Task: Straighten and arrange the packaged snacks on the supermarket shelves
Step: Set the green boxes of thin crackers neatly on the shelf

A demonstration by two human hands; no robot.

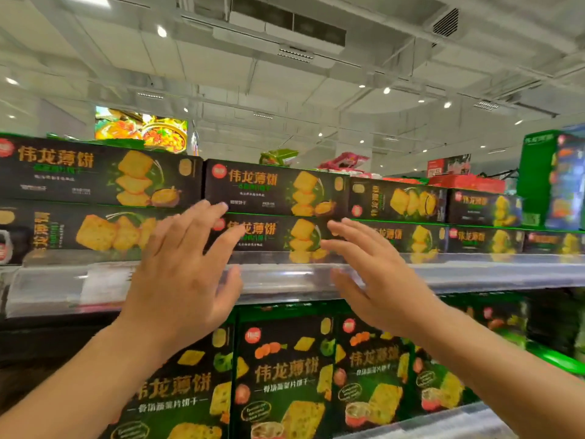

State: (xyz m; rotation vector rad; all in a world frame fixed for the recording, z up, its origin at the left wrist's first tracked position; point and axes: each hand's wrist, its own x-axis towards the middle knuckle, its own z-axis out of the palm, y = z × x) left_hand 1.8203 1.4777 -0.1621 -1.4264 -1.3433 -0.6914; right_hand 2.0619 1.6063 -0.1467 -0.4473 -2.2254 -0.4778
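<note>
**Asker:** What's in front of you from the head camera?

**Me:** A top shelf with a clear plastic front rail, carrying black cracker boxes laid flat in two layers. The upper middle box and the lower middle box sit straight ahead. To the left, an upper left box juts out past its neighbour. On the shelf below stand upright cracker boxes, side by side.

**Asker:** And your hands?

**Me:** Both are raised before the rail. My left hand has its grip apart, fingers spread and straight, reaching toward the seam between the left and middle boxes. My right hand is likewise spread wide, holding nothing, fingers pointing at the lower middle box. Motion blur keeps me from telling whether either fingertip touches cardboard.

**Asker:** The room?

**Me:** A white ceiling with recessed spotlights, ducting and an air vent. A lit food poster glows behind the shelf, and a tall green carton stands on the right.
</note>
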